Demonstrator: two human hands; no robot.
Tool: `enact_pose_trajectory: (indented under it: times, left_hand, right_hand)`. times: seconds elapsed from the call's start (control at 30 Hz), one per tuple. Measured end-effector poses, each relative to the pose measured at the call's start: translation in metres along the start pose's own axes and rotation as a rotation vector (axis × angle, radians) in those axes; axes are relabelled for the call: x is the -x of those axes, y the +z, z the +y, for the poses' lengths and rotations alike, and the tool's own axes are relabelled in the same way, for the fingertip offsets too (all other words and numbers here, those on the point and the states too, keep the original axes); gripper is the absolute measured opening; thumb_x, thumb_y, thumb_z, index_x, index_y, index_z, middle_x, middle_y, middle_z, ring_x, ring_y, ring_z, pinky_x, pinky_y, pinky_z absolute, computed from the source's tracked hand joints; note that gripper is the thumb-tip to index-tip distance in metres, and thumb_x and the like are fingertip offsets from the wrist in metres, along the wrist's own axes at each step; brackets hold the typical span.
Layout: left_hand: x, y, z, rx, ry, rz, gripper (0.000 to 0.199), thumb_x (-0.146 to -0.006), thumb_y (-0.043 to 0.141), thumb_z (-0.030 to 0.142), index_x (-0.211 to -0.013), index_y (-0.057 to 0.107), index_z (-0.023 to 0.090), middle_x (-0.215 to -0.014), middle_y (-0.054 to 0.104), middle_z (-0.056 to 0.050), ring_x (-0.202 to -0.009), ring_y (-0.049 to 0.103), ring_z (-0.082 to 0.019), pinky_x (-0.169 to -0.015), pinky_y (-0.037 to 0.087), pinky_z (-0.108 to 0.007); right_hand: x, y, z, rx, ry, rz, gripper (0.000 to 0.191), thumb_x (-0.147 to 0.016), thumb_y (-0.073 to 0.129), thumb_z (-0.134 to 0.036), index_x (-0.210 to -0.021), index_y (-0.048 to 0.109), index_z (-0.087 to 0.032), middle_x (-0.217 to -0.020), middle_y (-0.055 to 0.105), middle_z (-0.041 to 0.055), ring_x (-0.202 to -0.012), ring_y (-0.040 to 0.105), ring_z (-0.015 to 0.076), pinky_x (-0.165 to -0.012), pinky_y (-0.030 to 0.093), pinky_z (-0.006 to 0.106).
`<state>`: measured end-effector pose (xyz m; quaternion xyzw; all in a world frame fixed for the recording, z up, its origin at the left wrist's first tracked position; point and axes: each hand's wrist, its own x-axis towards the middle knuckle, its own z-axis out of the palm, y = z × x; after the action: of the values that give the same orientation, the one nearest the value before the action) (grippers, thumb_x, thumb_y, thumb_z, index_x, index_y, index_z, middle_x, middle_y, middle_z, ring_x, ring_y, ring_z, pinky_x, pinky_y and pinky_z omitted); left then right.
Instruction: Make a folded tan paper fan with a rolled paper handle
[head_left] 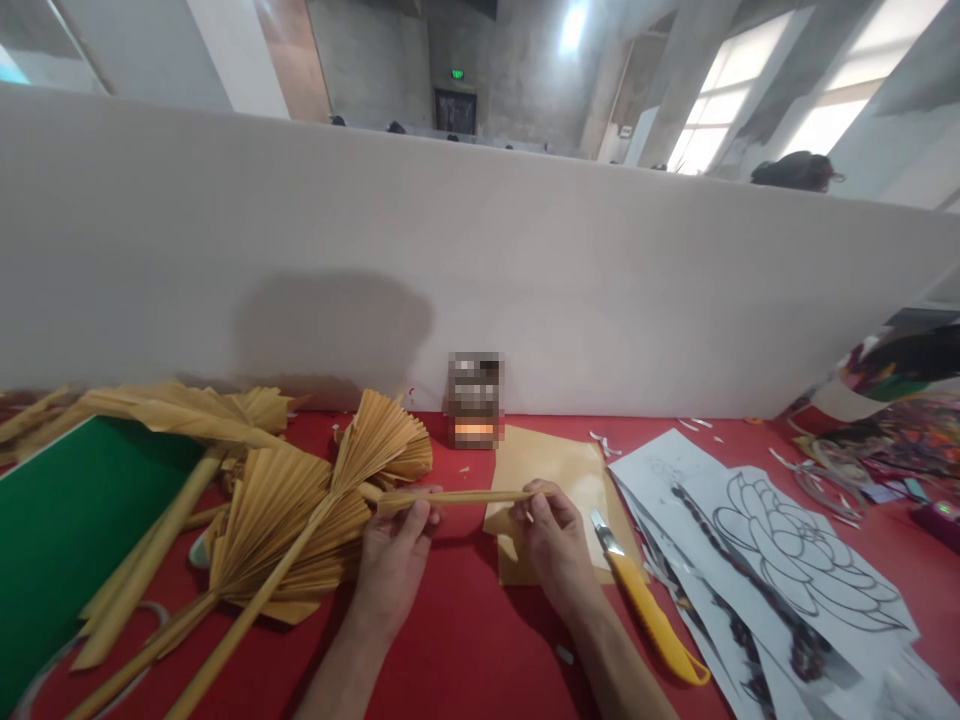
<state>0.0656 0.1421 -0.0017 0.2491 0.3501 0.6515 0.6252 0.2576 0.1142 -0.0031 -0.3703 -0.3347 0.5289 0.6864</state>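
Red-covered tabletop [465, 640] before a plain white upright partition [600, 270]; grey concrete walls and bright windows lie beyond. At centre, a narrow, folded tan-paper strip [476, 497] is held above the red surface between two bare hands. Its long axis runs left to right, nearly level and roughly parallel to the partition's base. Thumb and fingers of the left hand [394, 570] pinch the left end; those of the right hand [556, 550] pinch the right end, so neither hand is nearer and the middle span is bare. The left end points toward pleated tan-paper fans [382, 435], the right toward a yellow-handled utility knife [646, 610]; whether the left tip touches a fan is hard to tell. Beneath the right hand lie flat tan-paper sheets [551, 455].
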Motion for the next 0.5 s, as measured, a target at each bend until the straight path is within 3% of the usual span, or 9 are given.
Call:
enact_pose_trajectory:
  times: [0.13, 0.3, 0.5]
  left_hand:
    - [0.001, 0.005, 0.001, -0.029, -0.031, -0.010, 0.035, -0.069, 0.095, 0.037, -0.095, 0.078, 0.020, -0.096, 0.078, -0.002, -0.073, 0.071, -0.012, -0.070, 0.063, -0.024]
    - [0.007, 0.012, -0.003, -0.050, -0.069, -0.050, 0.046, -0.070, 0.095, 0.034, -0.109, 0.074, 0.019, -0.095, 0.077, -0.001, -0.078, 0.074, -0.016, -0.072, 0.064, -0.028]
    - [0.008, 0.013, -0.002, -0.080, -0.106, -0.100, 0.045, -0.072, 0.093, 0.035, -0.109, 0.074, 0.017, -0.098, 0.079, -0.005, -0.091, 0.076, -0.023, -0.079, 0.065, -0.034]
  right_hand:
    - [0.001, 0.001, -0.003, 0.022, 0.004, -0.079, 0.025, -0.095, 0.073, -0.048, -0.101, 0.067, -0.025, -0.074, 0.058, -0.0016, -0.064, 0.052, 0.0137, -0.060, 0.042, 0.025]
    - [0.005, 0.005, -0.008, 0.084, 0.049, -0.181, 0.024, -0.097, 0.072, -0.046, -0.103, 0.065, -0.024, -0.081, 0.064, 0.0002, -0.075, 0.060, 0.0151, -0.072, 0.048, 0.026]
    - [0.009, 0.010, -0.011, 0.135, 0.102, -0.272, 0.030, -0.094, 0.074, -0.048, -0.110, 0.064, -0.025, -0.093, 0.065, 0.0026, -0.086, 0.063, 0.0187, -0.083, 0.051, 0.031]
